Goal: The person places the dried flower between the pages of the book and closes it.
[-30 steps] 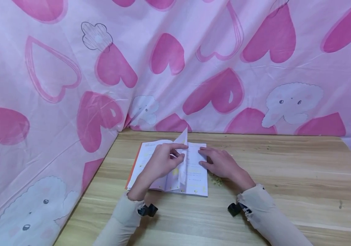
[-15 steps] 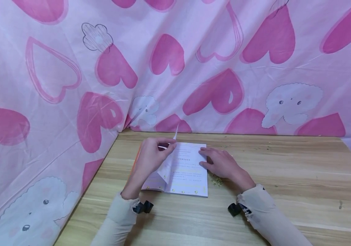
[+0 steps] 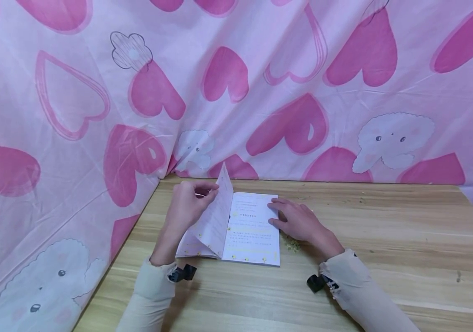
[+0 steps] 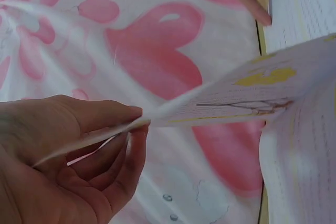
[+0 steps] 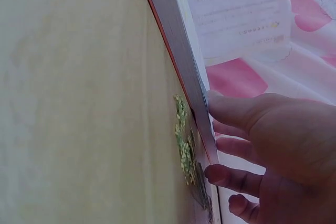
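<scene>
- I see the book [image 3: 251, 230] open on the table [image 3: 406, 230].
- The left hand [image 3: 186, 205] pinches a raised page [image 3: 217, 214] over the book's left side.
- The right hand [image 3: 301, 220], loosely spread, touches the book's right edge.

- Head: high, farthest back, facing forward and down over the surface [image 3: 344, 286].
- Left wrist: close behind the left fingers [image 4: 134, 153], facing the lifted page [image 4: 231, 95].
- Right wrist: low, near the book's edge [image 5: 181, 40].
- All share that page.
</scene>
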Available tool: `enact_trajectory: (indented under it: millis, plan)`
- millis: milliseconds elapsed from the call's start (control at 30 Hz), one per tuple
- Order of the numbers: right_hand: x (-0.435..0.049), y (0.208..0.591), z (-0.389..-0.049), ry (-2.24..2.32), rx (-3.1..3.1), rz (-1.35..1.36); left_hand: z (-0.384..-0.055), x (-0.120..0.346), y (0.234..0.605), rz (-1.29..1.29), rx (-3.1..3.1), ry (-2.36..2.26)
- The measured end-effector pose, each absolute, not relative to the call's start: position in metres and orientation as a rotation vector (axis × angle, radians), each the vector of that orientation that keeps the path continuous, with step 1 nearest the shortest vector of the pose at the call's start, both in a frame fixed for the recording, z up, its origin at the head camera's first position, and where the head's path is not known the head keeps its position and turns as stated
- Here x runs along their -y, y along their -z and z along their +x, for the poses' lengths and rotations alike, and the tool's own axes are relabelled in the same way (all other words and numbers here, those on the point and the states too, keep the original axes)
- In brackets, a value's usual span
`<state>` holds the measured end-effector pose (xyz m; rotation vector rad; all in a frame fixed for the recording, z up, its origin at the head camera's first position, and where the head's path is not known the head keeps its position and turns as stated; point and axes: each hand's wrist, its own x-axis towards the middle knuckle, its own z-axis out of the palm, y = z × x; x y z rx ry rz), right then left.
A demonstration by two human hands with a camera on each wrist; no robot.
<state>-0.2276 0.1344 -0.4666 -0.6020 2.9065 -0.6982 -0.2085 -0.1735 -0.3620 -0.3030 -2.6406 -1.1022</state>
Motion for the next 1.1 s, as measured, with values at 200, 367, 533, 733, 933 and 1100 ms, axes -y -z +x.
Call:
enact_trajectory:
  millis: [200,367,533,733,933,1100]
  plan:
    - [-0.134,0.466,-0.228,0.698,-2.904,-0.600,-0.211,0.183,0.362,-0.246,2.690,1.024]
    - [-0.135,0.467,-0.228,0.706,-2.895,-0.600,-0.212,0.189,0.364,-0.194,2.746,0.894]
    - [-0.135,0.467,-0.229,0.712,-2.888,-0.604,-0.216,0.196,0.372,-0.171,2.793,0.736]
    - [-0.136,0.468,-0.229,0.716,-2.887,-0.605,-0.223,0.201,0.387,-0.133,2.882,0.607]
    - [-0.136,0.468,-0.229,0.716,-2.888,-0.607,-0.228,0.205,0.398,-0.021,3.008,0.573]
    - [-0.136,0.468,-0.229,0.728,-2.885,-0.604,-0.231,0.209,0.410,0.034,3.114,0.506]
